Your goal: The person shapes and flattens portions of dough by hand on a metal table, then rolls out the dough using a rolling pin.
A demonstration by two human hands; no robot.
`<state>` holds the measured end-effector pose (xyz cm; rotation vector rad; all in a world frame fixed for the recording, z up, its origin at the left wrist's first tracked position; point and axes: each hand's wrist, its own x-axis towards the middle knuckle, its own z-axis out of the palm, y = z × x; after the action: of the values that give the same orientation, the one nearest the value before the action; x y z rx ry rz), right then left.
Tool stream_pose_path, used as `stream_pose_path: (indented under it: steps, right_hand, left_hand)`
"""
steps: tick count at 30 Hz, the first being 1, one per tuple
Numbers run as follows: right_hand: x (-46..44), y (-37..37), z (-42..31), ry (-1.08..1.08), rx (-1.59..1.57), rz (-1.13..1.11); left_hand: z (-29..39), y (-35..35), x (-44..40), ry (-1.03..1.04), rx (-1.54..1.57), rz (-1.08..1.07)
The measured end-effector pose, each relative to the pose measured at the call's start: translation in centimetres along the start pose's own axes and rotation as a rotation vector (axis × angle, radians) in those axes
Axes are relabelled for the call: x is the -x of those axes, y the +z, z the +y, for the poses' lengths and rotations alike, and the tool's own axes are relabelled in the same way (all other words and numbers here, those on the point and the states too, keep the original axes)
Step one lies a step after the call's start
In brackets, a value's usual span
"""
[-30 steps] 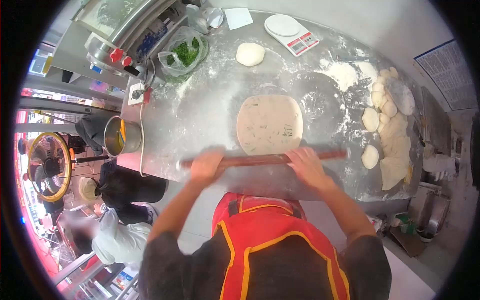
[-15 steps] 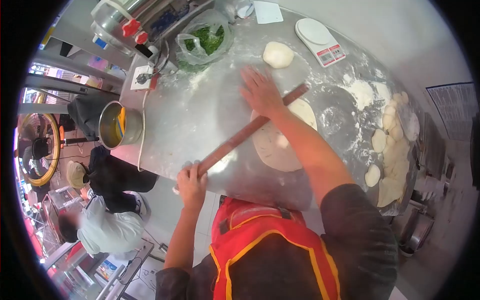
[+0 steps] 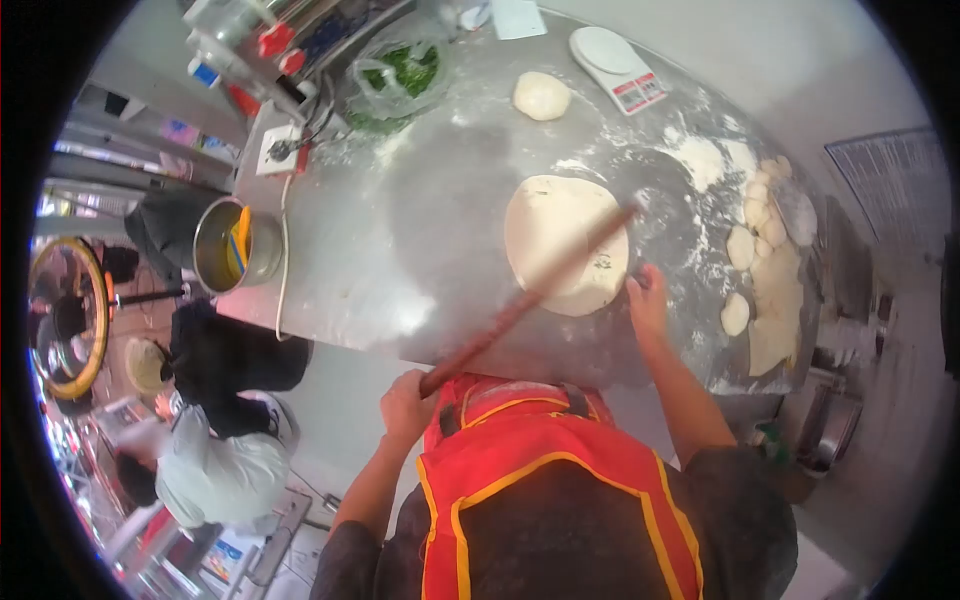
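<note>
My left hand is closed around the lower end of a brown rolling pin, near the table's front edge. The pin slants up to the right, its far end over a flat round of dough with small green bits in it. Just right of the dough's lower edge is my right hand, off the pin, with its fingers curled together; whether they hold anything is too small to tell. A thick round dough piece lies farther back.
A white scale and a bag of chopped greens stand at the back. Dough pieces lie at the right. A metal pot and a white cable are at the left. Another person is beyond the table, lower left.
My right hand has come off the table beyond the pin and back to the dough's right side. The pin's left end and my left hand have moved right and nearer my body.
</note>
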<state>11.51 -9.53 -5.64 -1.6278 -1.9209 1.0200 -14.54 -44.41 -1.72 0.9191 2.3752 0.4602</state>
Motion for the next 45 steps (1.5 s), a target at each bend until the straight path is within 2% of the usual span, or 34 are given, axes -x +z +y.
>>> stream_pose_path:
  steps: [1, 3, 5, 7, 9, 11, 13, 15, 16, 17, 18, 19, 22, 25, 27, 28, 29, 30, 31, 32, 34, 35, 37, 38, 40, 41, 44, 45]
  right_hand:
    - [-1.7, 1.3, 0.9, 0.135, -0.2, 0.016]
    - [-3.8, 3.3, -0.8, 0.128, 0.135, 0.034]
    - [-5.2, 3.8, -3.2, 0.273, 0.127, -0.073]
    - [-7.1, 4.2, -1.3, 0.081, 0.256, -0.231]
    - [-7.8, 5.6, 0.1, -0.152, 0.434, -0.082]
    - [-4.8, 4.6, -5.4, -0.246, 0.385, -0.005]
    - [-2.5, 4.2, -9.9, -0.3, 0.353, -0.096]
    - [-0.4, 5.8, -11.5, -0.532, 0.085, -0.093]
    - [1.2, 6.1, -12.8, -0.62, 0.173, -0.161]
    - [3.5, 5.0, -15.8, -0.705, 0.263, -0.232]
    - [5.6, 4.8, -16.8, -0.769, 0.116, -0.246]
    - [7.3, 4.5, -17.3, -0.83, -0.033, -0.259]
    - [9.6, 1.3, -16.8, -0.817, -0.133, -0.307]
    - [8.7, -0.7, -11.4, -0.631, -0.135, 0.073]
    - [7.9, -3.4, -8.6, -0.348, -0.368, 0.061]
    - [7.4, -5.3, -6.9, -0.202, -0.478, 0.05]
    - [7.0, -6.8, -4.7, -0.127, -0.535, 0.065]
    - [6.1, -8.1, -1.8, -0.056, -0.59, 0.083]
    - [5.4, -9.5, 0.8, 0.015, -0.646, 0.1]
    - [5.1, -11.4, 3.1, 0.023, -0.646, 0.136]
    - [4.7, -14.3, 8.4, 0.016, -0.613, 0.214]
    - [4.4, -15.3, 11.2, 0.001, -0.58, 0.256]
    - [4.4, -17.9, 15.0, -0.019, -0.529, 0.298]
    - [4.3, -18.9, 16.4, -0.031, -0.503, 0.306]
    - [4.4, -22.4, 15.5, 0.173, -0.491, 0.244]
    - [4.1, -23.6, 15.2, 0.271, -0.48, 0.213]
    - [1.9, -23.7, 16.5, 0.023, 0.029, 0.365]
    - [0.8, -23.7, 16.8, -0.06, 0.074, 0.371]
  left_hand:
    - [-0.5, -0.6, -0.3, -0.042, 0.002, 0.026]
    - [-1.9, -1.9, -0.5, -0.043, -0.038, 0.168]
    - [-5.8, -1.2, -0.8, -0.119, -0.036, 0.266]
    - [-6.2, -1.8, -1.6, -0.139, -0.039, 0.323]
    - [-5.4, -2.8, -2.7, -0.175, -0.093, 0.328]
    - [-6.3, -2.3, -5.1, 0.022, -0.068, 0.336]
    - [-5.0, -1.5, -7.8, 0.205, 0.057, 0.395]
    - [1.7, -1.8, -9.6, 0.34, 0.183, 0.389]
    - [1.3, 1.5, -12.2, 0.244, 0.471, 0.181]
    - [4.1, 3.5, -14.1, 0.12, 0.774, 0.036]
    - [8.1, 4.2, -15.1, 0.055, 1.008, -0.059]
    - [11.2, 4.8, -15.8, 0.021, 1.139, -0.136]
    - [17.5, 5.3, -15.5, 0.006, 1.272, -0.297]
    - [22.8, 5.7, -13.7, 0.112, 1.173, -0.377]
    - [28.0, 6.1, -12.5, 0.285, 1.001, -0.38]
    - [31.4, 6.5, -11.9, 0.45, 0.822, -0.327]
    - [35.6, 6.6, -11.1, 0.754, 0.388, -0.147]
    - [41.3, 6.1, -9.5, 0.975, -0.149, 0.138]
    - [48.1, 4.7, -6.3, 0.918, -0.966, 0.34]
    - [48.9, 9.9, -9.5, 1.077, -0.185, 0.154]
    - [52.4, 17.5, -12.0, 1.301, 0.328, 0.183]
    - [53.5, 24.9, -15.7, 0.985, 0.45, -0.329]
    - [61.4, 28.7, -9.0, 1.521, 0.146, -0.009]
    - [64.1, 28.2, -6.2, 1.479, 0.48, -0.116]
    - [61.8, 33.6, -5.0, 1.383, 0.277, -0.096]
    - [60.4, 33.2, -5.5, 1.38, 0.235, -0.096]
    - [54.9, 29.8, -10.6, 1.288, 0.152, -0.074]
    - [51.7, 29.4, -13.5, 1.191, 0.158, -0.047]
